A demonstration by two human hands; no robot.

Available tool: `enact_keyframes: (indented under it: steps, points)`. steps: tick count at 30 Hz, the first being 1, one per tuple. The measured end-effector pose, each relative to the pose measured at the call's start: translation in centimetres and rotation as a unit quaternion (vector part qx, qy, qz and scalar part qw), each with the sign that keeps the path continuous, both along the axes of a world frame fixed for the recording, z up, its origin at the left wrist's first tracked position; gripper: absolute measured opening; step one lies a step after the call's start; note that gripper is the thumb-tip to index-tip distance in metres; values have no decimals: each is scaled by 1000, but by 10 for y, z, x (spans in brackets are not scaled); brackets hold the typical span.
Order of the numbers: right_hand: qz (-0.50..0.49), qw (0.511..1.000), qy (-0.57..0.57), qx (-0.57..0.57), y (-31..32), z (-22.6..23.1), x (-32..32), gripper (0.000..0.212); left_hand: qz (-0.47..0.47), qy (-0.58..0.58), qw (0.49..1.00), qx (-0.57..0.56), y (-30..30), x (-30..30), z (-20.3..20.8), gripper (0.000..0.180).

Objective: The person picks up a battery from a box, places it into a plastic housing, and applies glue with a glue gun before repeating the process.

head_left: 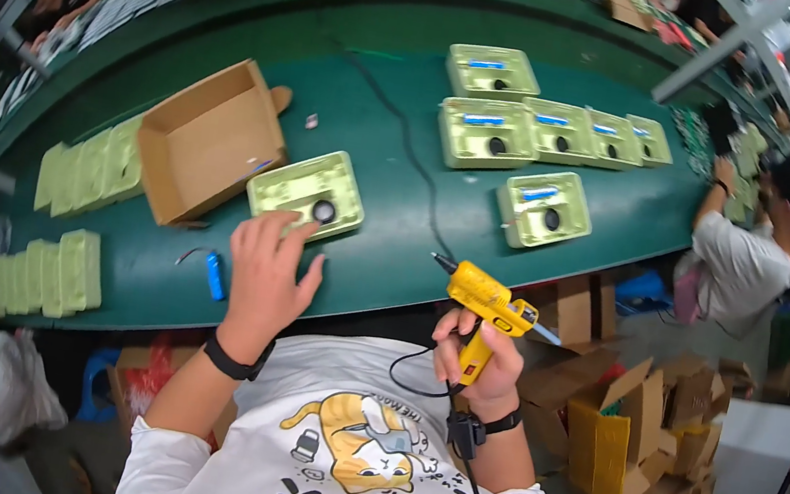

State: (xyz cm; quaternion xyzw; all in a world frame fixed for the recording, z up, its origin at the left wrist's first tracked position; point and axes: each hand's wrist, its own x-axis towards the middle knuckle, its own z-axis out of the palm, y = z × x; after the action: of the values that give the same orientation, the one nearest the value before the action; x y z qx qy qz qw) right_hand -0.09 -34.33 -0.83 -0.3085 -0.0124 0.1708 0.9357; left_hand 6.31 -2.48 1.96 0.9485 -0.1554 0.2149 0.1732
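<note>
My right hand (486, 356) is wrapped round the handle of a yellow hot glue gun (478, 304), its dark nozzle pointing up and left and a pale glue stick poking out at the back. A black cord hangs from its grip. My left hand (269, 265) has its fingers apart, reaching over the front edge of a pale green plastic housing (308, 186). In that housing lies a round black part (323, 212), close to my fingertips. Left of my hand, a blue cylindrical battery pack (215, 275) with thin wires rests on the table.
A cardboard box (212, 146) stands left of the housing, beside stacked green housings (93, 166). Farther right are several housings (487, 134) with blue packs and round black parts inside. A black cable (410, 143) crosses the green table (361, 273). A person (748, 246) works at far right.
</note>
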Motion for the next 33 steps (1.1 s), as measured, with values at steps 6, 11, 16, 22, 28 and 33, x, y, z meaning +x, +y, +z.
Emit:
enact_keyframes:
  steps: [6, 11, 16, 22, 28, 33]
  points:
    - [81, 965, 0, -247, 52, 45, 31, 28, -18, 11, 1000, -11, 19, -65, -23, 43]
    - [233, 905, 17, -356, 92, 67, 56, 35, -49, 20, 996, -75, 34, -99, -16, 27]
    - [304, 821, -29, -482, 124, 78, 77, 38, 161, -1, 971, -176, 88, -93, -29, 14]
    - [318, 761, -66, -561, 144, 78, 84, 36, 284, 74, 941, -166, 109, -62, -41, 19]
    - [316, 750, -75, -577, 144, 73, 87, 37, 232, 104, 949, -188, 99, -48, -46, 22]
    - [348, 745, -70, -565, 139, 73, 95, 32, 198, 108, 957, -184, 110, -49, -39, 19]
